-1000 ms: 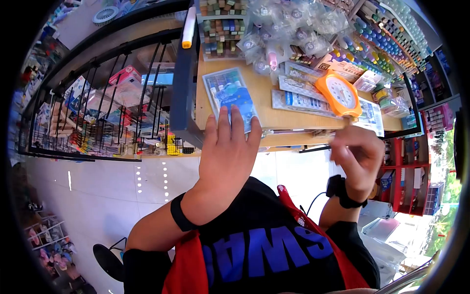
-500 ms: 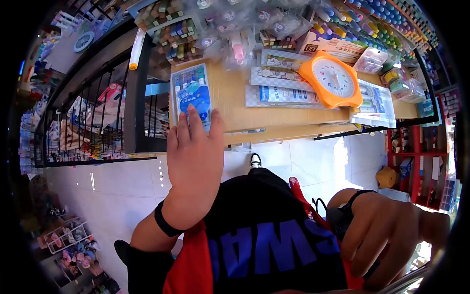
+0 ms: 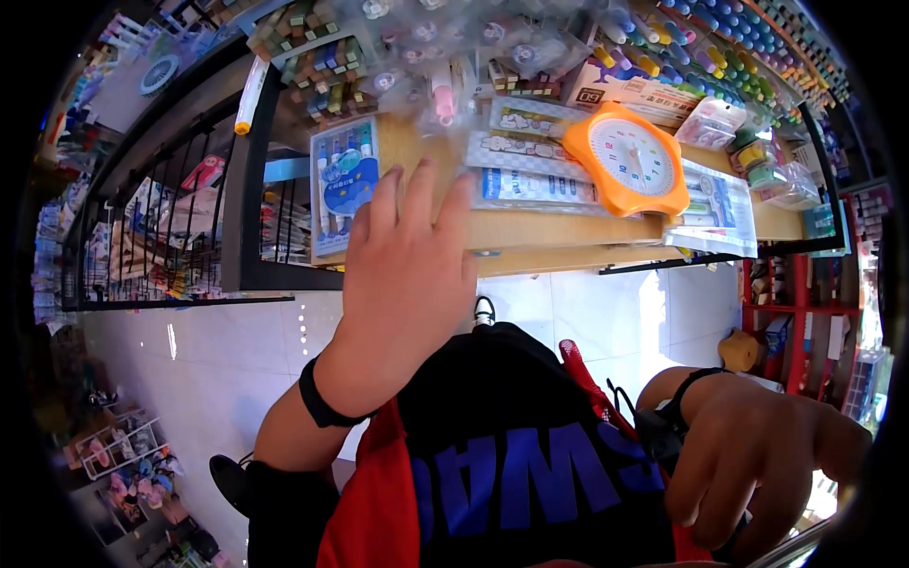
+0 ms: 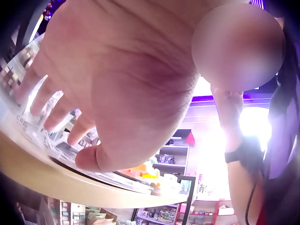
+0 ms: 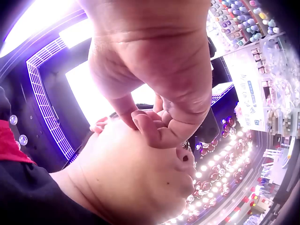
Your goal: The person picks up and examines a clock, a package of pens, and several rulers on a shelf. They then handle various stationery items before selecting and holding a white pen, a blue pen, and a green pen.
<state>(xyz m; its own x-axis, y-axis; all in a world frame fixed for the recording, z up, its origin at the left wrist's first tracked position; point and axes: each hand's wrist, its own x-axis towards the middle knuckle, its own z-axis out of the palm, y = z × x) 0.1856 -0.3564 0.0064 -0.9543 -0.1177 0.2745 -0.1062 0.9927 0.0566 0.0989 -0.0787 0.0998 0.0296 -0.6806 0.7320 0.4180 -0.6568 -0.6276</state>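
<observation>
My left hand (image 3: 407, 256) reaches over the front of the wooden shelf (image 3: 417, 142), fingers spread and holding nothing. Just left of its fingertips lies a blue pack of pens (image 3: 347, 185), flat on the wood. In the left wrist view the palm of the left hand (image 4: 117, 84) shows, with the thumb close over the shelf edge. My right hand (image 3: 757, 454) is raised near the head, at the lower right. Up close in the right wrist view, the bent fingers of the right hand (image 5: 159, 124) touch the person's cheek (image 5: 126, 164) and hold nothing.
An orange clock (image 3: 630, 159) lies on packaged stationery (image 3: 540, 185) to the right. Bagged items (image 3: 426, 52) and rows of markers (image 3: 710, 57) fill the back. A black rack frame (image 3: 248, 218) borders the left, with a white marker (image 3: 251, 95) on top.
The left hand has come off the blue pack and shifted right of it. The right hand has moved from beside the clock up to the person's face. The head view has shifted.
</observation>
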